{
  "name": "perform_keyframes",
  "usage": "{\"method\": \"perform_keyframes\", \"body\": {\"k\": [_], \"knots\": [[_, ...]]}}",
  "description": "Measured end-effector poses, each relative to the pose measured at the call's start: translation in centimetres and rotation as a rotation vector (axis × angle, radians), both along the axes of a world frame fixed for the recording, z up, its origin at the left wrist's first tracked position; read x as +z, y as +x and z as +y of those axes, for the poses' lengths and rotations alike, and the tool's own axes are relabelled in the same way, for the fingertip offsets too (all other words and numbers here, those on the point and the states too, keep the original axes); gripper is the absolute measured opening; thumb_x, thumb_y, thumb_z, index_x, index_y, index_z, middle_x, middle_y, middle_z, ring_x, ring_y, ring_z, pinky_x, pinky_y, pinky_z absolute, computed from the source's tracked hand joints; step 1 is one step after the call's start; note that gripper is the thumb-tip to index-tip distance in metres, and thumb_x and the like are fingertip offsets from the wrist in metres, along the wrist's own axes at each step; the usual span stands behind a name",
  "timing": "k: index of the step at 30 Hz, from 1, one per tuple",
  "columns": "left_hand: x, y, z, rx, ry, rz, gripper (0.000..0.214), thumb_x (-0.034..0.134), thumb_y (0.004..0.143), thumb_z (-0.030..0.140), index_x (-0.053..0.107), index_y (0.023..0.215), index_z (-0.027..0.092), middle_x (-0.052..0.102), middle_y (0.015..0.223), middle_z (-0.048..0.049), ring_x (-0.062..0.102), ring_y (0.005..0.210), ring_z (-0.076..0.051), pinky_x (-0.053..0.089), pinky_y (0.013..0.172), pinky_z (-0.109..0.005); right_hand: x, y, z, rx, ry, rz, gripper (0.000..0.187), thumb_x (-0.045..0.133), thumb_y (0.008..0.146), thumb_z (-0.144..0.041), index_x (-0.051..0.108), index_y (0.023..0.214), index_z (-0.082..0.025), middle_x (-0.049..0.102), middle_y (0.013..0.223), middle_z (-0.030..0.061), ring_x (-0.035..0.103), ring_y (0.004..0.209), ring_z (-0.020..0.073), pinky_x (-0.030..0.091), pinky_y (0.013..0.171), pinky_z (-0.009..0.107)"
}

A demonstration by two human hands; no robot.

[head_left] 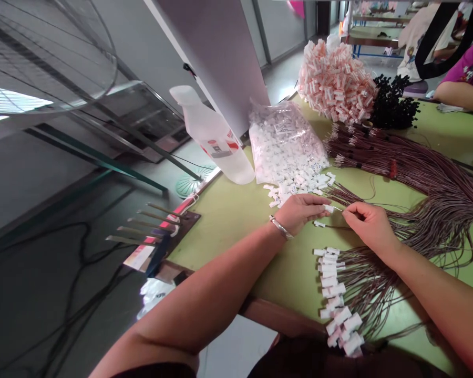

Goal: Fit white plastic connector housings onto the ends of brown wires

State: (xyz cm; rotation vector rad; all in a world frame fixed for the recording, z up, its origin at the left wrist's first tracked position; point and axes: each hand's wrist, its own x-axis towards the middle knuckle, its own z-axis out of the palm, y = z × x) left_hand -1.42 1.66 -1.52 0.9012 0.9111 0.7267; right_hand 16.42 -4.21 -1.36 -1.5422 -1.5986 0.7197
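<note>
Head view, left hand (299, 212) palm-down, fingers clamped on white connector (329, 208), right hand (368, 224) fingers pinching wire (339, 209)

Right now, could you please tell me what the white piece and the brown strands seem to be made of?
The white piece in the left hand looks like moulded plastic: opaque, matte, blocky. The brown strands look like plastic-coated wire, smooth and limp; the right hand pinches one, core unseen.

Bottle label (219, 148), bag label (280, 127): print seemingly illegible.
</note>
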Motion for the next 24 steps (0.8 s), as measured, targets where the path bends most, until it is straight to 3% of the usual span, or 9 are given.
{"method": "perform_keyframes", "body": {"k": [6, 11, 15, 24], "knots": [[-0.39, 0.11, -0.14, -0.039, 0.141, 0.066, 0.025, 0.071, 0.061, 0.010, 0.073, 0.085, 0.011, 0.070, 0.063, -0.0050, 0.062, 0.054, -0.010, 0.051, 0.061, -0.023, -0.09, 0.03, -0.10, 0.021, 0.055, -0.097, 0.016, 0.053, 0.074, -0.025, 0.062, 0.063, -0.017, 0.056, 0.053, -0.0022, 0.047, 0.050, 0.0103, 0.038, 0.052, 0.022], [-0.66, 0.13, -0.15, -0.036, 0.170, 0.092, 0.026, 0.072, 0.060, 0.012, 0.073, 0.086, 0.012, 0.070, 0.062, -0.0039, 0.063, 0.056, -0.011, 0.052, 0.062, -0.023, 0.16, -0.07, -0.28, -0.011, 0.098, -0.085, 0.016, 0.053, 0.075, -0.024, 0.061, 0.063, -0.017, 0.055, 0.054, -0.0021, 0.047, 0.050, 0.0100, 0.037, 0.051, 0.021], [-0.70, 0.01, 0.03, 0.009, 0.166, 0.082, 0.024, 0.073, 0.061, 0.017, 0.072, 0.084, 0.010, 0.068, 0.059, -0.0038, 0.059, 0.051, -0.008, 0.048, 0.054, -0.020, 0.31, -0.07, -0.32, 0.030, 0.098, -0.057, 0.016, 0.053, 0.074, -0.023, 0.060, 0.062, -0.017, 0.055, 0.054, -0.0021, 0.047, 0.051, 0.0099, 0.038, 0.052, 0.021], [-0.50, -0.19, 0.10, -0.095, 0.238, 0.130, 0.017, 0.069, 0.068, 0.021, 0.070, 0.083, 0.011, 0.066, 0.058, -0.0026, 0.058, 0.050, -0.008, 0.046, 0.051, -0.019, 0.08, 0.03, -0.33, 0.048, 0.117, -0.119, 0.017, 0.052, 0.077, -0.023, 0.060, 0.063, -0.017, 0.056, 0.055, -0.0020, 0.048, 0.051, 0.0099, 0.037, 0.054, 0.021]]}}
